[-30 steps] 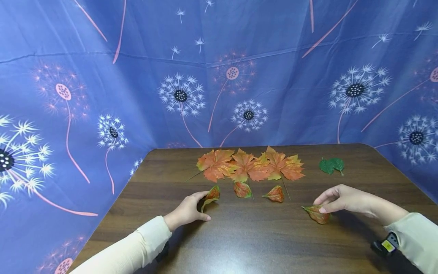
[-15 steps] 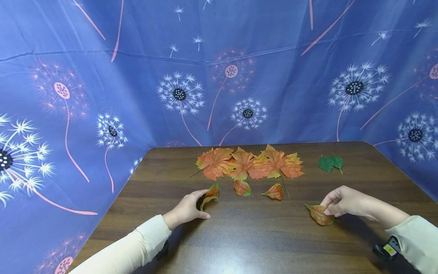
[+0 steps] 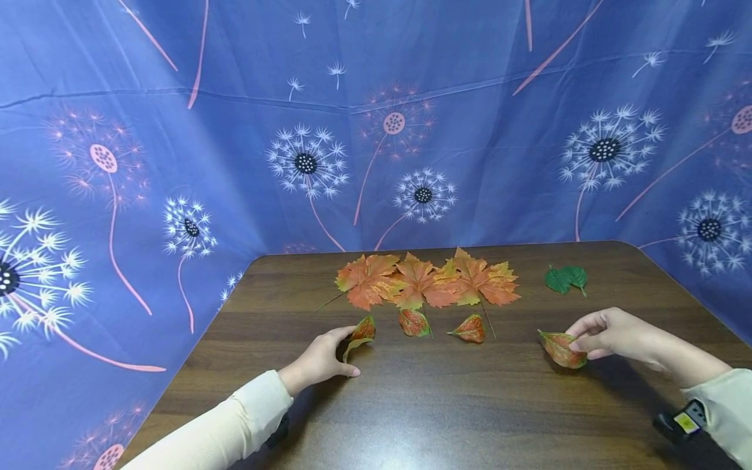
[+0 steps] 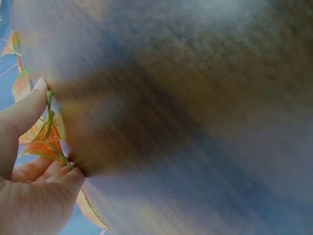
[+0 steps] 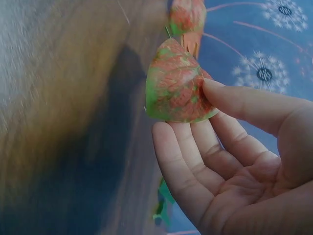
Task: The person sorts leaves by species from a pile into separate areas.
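My right hand [image 3: 617, 336] pinches a red-green artificial leaf [image 3: 561, 349] by its broad end, its pointed stem end facing left. In the right wrist view, the thumb lies on the leaf's face [image 5: 176, 88], with fingers behind and below. At the left, my left hand [image 3: 317, 359] holds another red-green leaf [image 3: 363, 329] between spread thumb and fingertips, low over the table. This leaf is bent, its folded edge [image 4: 49, 120] showing near the thumb in the left wrist view. Two similar small leaves, one [image 3: 414, 323] and another [image 3: 470, 329], lie between the hands.
Three large orange maple leaves [image 3: 423, 281] overlap in a row along the back of the brown wooden table [image 3: 446, 405]. Green leaves [image 3: 566, 279] lie at the back right. A blue dandelion-print cloth [image 3: 499, 163] hangs behind the table and at its sides.
My right hand has moved right and slightly farther back, carrying its leaf along. The left hand and its leaf have stayed nearly still.
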A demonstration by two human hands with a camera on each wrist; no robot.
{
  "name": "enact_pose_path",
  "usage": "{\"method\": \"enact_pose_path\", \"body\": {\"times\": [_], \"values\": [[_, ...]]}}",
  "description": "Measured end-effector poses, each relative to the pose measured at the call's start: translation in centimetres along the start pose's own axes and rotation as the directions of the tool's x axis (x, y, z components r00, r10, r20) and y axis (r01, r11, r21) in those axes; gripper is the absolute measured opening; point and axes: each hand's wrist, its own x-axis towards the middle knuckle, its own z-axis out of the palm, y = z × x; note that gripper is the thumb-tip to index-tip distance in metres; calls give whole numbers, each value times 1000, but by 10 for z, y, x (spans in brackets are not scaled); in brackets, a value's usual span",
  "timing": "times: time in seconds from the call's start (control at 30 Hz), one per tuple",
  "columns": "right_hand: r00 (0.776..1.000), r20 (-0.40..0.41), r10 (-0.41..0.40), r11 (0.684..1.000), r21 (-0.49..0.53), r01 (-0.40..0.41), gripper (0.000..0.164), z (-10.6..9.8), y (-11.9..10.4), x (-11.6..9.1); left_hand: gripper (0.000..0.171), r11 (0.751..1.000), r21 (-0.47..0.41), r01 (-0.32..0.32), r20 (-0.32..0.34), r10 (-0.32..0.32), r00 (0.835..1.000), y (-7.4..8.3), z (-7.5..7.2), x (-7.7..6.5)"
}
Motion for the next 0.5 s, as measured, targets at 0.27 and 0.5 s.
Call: {"method": "enact_pose_path", "body": {"times": [0.27,0.5], "values": [[996,-77,46,999,-1,-46,39,-17,8,-1,82,1000,3,1,-2,-1,1000,-1,1,0],[988,-127,92,995,-19,-96,42,-29,17,-1,82,1000,9,-16,-4,16,1000,-2,1,1]]}}
